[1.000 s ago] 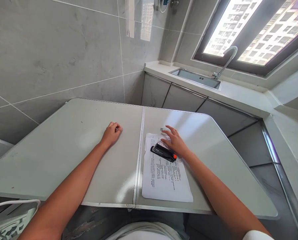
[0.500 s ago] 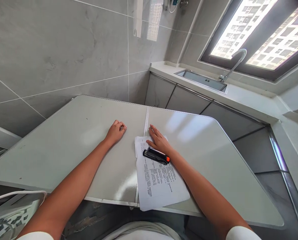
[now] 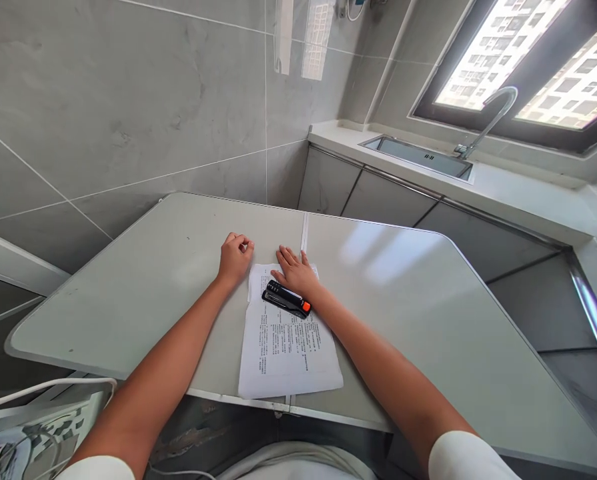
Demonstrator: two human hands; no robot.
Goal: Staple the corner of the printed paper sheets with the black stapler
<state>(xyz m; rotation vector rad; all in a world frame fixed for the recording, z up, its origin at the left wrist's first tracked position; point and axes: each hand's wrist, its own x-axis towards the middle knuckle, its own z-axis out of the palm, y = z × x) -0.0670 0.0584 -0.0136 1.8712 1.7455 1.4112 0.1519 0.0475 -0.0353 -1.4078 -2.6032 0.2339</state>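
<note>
A printed sheet of paper (image 3: 288, 367) lies on the table across its centre seam, its near edge close to the table's front edge. On its upper part rests a black stapler (image 3: 285, 299) with an orange end, tilted down to the right. My right hand (image 3: 297, 272) lies flat over the sheet's top edge, fingers spread, just beyond the stapler. Beside the sheet's upper left corner, my left hand (image 3: 235, 259) rests with its fingers curled and thumb against them. Whatever may be between those fingers is hidden.
The pale folding table (image 3: 408, 320) meets a grey tiled wall (image 3: 178, 100). Beyond its right side stand a counter with a sink (image 3: 418, 157) and a curved faucet (image 3: 488, 120), under a window. A white cable (image 3: 53, 383) runs by the table's lower left edge.
The paper, with the stapler on it, has slid left and slightly away from me under my right hand, nearer my left hand. My left hand stays curled. The view has shifted slightly.
</note>
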